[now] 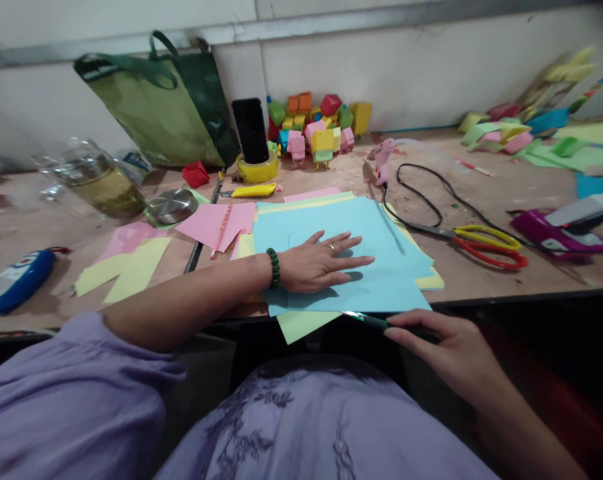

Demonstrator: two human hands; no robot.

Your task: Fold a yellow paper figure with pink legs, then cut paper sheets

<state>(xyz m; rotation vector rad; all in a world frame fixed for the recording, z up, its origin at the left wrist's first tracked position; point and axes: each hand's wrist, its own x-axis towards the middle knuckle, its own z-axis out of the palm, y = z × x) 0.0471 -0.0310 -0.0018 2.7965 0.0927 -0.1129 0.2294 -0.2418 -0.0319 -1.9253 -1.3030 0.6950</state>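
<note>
My left hand [321, 263] lies flat with fingers spread on a light blue sheet of paper [381, 283], the top one of a stack at the table's front edge. In my right hand [444, 340], thumb and fingers pinch the dark handle of a slim knife [374, 321]. Its shiny blade points left, at the near edge of the blue sheet; whether it touches the paper I cannot tell. A pale green paper corner [306, 325] sticks out below the blue sheet and over the table edge.
Scissors [491, 247] and a pink glue gun [382, 160] with a black cord lie right of the stack. Behind are folded paper blocks [321, 133], a phone [251, 130] on yellow tape and a yellow cutter [254, 191]. A glass jug [98, 180] stands left.
</note>
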